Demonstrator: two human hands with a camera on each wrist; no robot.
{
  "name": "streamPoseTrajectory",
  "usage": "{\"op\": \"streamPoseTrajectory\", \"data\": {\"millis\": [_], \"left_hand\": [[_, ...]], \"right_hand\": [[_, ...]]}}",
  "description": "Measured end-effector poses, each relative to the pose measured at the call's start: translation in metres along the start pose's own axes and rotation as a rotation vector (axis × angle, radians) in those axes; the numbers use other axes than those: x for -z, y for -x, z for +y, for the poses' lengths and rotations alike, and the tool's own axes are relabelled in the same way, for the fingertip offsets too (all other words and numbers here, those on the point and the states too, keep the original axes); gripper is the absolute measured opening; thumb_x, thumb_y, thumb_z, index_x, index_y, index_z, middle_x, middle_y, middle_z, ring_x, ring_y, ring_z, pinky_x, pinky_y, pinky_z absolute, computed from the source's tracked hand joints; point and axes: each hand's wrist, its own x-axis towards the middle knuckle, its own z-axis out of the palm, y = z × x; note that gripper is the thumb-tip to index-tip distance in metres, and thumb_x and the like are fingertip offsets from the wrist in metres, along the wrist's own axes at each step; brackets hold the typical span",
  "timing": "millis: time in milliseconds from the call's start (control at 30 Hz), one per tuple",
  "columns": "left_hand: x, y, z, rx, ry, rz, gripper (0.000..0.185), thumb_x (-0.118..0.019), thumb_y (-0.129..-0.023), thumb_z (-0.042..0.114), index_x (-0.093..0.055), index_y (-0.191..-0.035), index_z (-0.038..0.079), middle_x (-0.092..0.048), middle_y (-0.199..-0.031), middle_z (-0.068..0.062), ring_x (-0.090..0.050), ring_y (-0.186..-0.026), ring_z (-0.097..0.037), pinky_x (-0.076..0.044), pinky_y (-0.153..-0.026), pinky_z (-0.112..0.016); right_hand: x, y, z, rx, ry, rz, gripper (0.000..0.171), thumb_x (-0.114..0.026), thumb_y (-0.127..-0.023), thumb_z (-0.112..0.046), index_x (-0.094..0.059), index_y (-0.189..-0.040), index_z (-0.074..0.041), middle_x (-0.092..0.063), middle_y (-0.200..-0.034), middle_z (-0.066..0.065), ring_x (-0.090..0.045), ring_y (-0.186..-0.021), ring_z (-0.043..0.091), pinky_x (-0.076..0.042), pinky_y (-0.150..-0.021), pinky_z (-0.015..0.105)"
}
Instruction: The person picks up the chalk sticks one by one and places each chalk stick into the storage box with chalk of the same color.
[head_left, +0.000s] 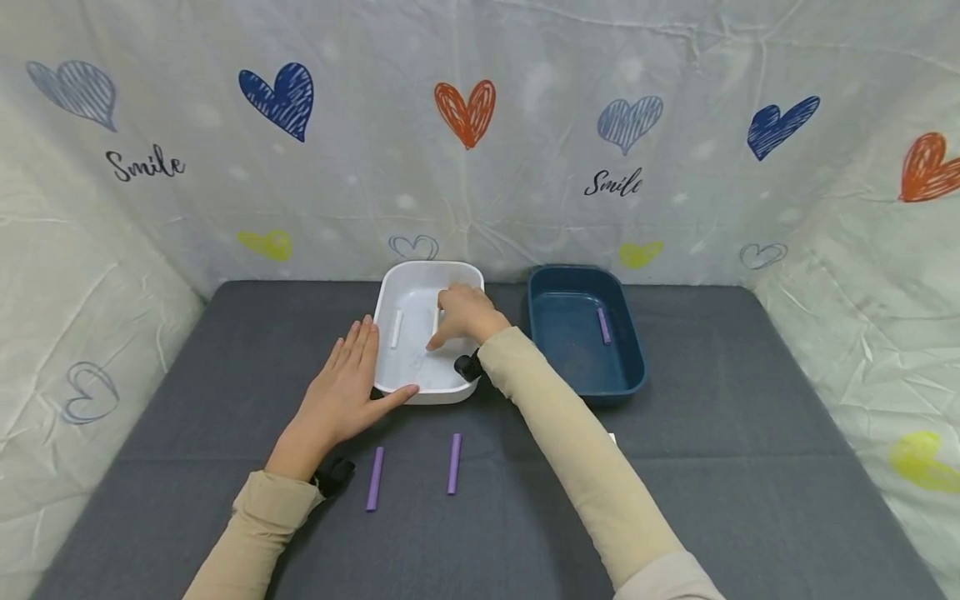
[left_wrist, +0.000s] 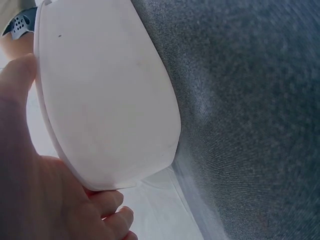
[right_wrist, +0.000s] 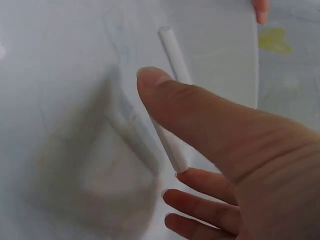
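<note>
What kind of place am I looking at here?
Probably a staged tabletop booth: a heart-print sheet walls in a grey cloth table with a white tray, a blue tray and purple sticks.

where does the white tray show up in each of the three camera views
Head: white tray at table centre, left of the blue tray.
Left wrist: its outer wall fills the upper left.
Right wrist: its floor fills the frame.
Shared landmark: the left hand on its rim.

A makeshift tabletop recording booth: a grey-clothed table (head_left: pixel 225 375) walled in by a heart-printed "Smile" sheet (head_left: pixel 465 167).
</note>
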Motion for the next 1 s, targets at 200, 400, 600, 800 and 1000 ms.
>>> {"op": "streamPoseTrajectory", "data": {"millis": [200, 400, 600, 800, 1000], "left_hand": [[0.002, 0.002, -0.001, 0.006, -0.003, -0.004, 0.112, -0.045, -0.091, 0.074, -0.001, -0.155, -0.007, 0.003, -0.164, -0.022, 0.002, -0.151, -0.035, -0.005, -0.121, -0.05], [0.001, 0.002, 0.001, 0.001, 0.003, 0.002, 0.111, -0.046, -0.091, 0.073, -0.003, -0.155, -0.007, 0.002, -0.164, -0.022, 0.0, -0.151, -0.035, -0.005, -0.121, -0.05], [0.002, 0.001, 0.003, -0.005, -0.005, 0.011, 0.111, -0.047, -0.091, 0.072, -0.004, -0.155, -0.008, 0.0, -0.163, -0.023, -0.001, -0.151, -0.036, -0.007, -0.121, -0.051], [0.002, 0.001, 0.003, -0.005, -0.009, 0.009, 0.111, -0.047, -0.092, 0.072, -0.004, -0.155, -0.008, 0.0, -0.163, -0.023, -0.002, -0.151, -0.037, -0.007, -0.121, -0.051], [0.001, 0.0, 0.003, 0.0, -0.004, 0.009, 0.111, -0.047, -0.091, 0.072, -0.004, -0.155, -0.008, -0.001, -0.163, -0.024, -0.001, -0.151, -0.036, -0.007, -0.121, -0.051]], "right_hand": [[0.0, -0.003, -0.011, -0.016, 0.069, -0.033, 0.06, -0.085, -0.074, -0.049, -0.066, -0.117, -0.011, -0.061, -0.11, 0.005, -0.054, -0.104, 0.023, -0.042, -0.098, 0.042], [-0.006, -0.004, -0.013, -0.038, 0.112, -0.041, 0.07, -0.086, -0.074, -0.049, -0.062, -0.128, -0.011, -0.057, -0.123, 0.008, -0.051, -0.112, 0.025, -0.039, -0.101, 0.045], [-0.009, -0.004, -0.013, -0.042, 0.131, -0.031, 0.07, -0.085, -0.074, -0.049, -0.061, -0.128, -0.012, -0.055, -0.127, 0.008, -0.05, -0.113, 0.024, -0.039, -0.098, 0.044], [-0.012, -0.005, -0.013, -0.041, 0.144, -0.012, 0.069, -0.084, -0.074, -0.052, -0.062, -0.126, -0.012, -0.055, -0.125, 0.007, -0.05, -0.112, 0.024, -0.039, -0.097, 0.043], [-0.01, -0.004, -0.013, -0.045, 0.137, -0.016, 0.073, -0.085, -0.073, -0.052, -0.06, -0.129, -0.012, -0.055, -0.124, 0.008, -0.049, -0.111, 0.023, -0.039, -0.096, 0.042]]}}
